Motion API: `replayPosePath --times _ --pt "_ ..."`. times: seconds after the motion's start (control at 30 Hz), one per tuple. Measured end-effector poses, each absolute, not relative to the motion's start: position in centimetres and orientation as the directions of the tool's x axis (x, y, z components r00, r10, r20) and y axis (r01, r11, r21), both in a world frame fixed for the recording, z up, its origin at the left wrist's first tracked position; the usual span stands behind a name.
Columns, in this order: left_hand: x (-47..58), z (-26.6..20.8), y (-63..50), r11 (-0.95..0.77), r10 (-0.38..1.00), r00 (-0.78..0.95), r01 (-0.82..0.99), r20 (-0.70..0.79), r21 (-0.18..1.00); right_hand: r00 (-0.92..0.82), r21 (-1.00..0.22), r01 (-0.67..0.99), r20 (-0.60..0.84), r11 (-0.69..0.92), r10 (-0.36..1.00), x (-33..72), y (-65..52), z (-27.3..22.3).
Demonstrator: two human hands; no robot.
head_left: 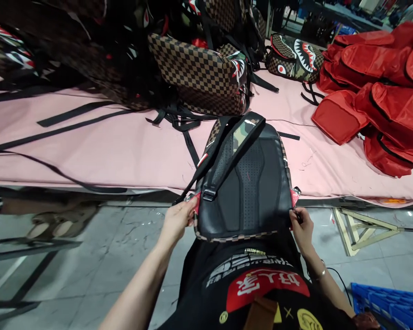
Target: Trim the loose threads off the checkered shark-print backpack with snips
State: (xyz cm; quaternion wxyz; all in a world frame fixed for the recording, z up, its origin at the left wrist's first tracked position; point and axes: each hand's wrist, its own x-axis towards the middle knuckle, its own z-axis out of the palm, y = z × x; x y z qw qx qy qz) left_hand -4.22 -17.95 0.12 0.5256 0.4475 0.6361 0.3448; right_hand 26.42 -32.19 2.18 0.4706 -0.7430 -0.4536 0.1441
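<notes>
The soft, light-looking black mesh-backed backpack with checkered trim (248,183) rests against the pink-covered table (106,146) edge, left hand (177,219) and right hand (301,227) apparently pinching its lower corners, the best holds.

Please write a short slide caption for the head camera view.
Both hands, left hand and right hand, hold a backpack at the pink table edge.

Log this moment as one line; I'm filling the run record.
left hand: grips backpack lower left corner | right hand: grips lower right corner | backpack: back panel up, on pink table edge
</notes>
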Motion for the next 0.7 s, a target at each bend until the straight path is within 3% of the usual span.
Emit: replayPosePath --times 0.1,0.2,0.33,0.5,0.7 --pt "-1.5 2.0 -18.8 0.465 0.872 -0.023 -0.268 -0.488 0.844 0.501 -0.803 0.595 0.358 -0.014 0.788 26.0 -32.9 3.7" --pt "2.0 4.6 -19.5 0.458 0.86 0.005 -0.446 -0.509 0.769 0.32 -0.724 0.679 0.439 0.12 0.839 24.7 -33.6 4.8" --pt "6.3 6.9 -20.2 0.458 0.873 0.115 -0.53 -0.475 0.714 0.275 -0.656 0.745 0.47 0.124 0.839 22.6 -33.4 5.2" --pt "10.0 7.1 -21.5 0.486 0.863 0.164 -0.524 -0.477 0.699 0.517 -0.778 0.628 0.395 -0.023 0.759 22.7 -32.7 4.3" --pt "11.3 7.0 -22.1 0.518 0.83 0.107 -0.51 -0.547 0.687 0.495 -0.794 0.605 0.311 -0.065 0.811 22.5 -32.8 4.1"
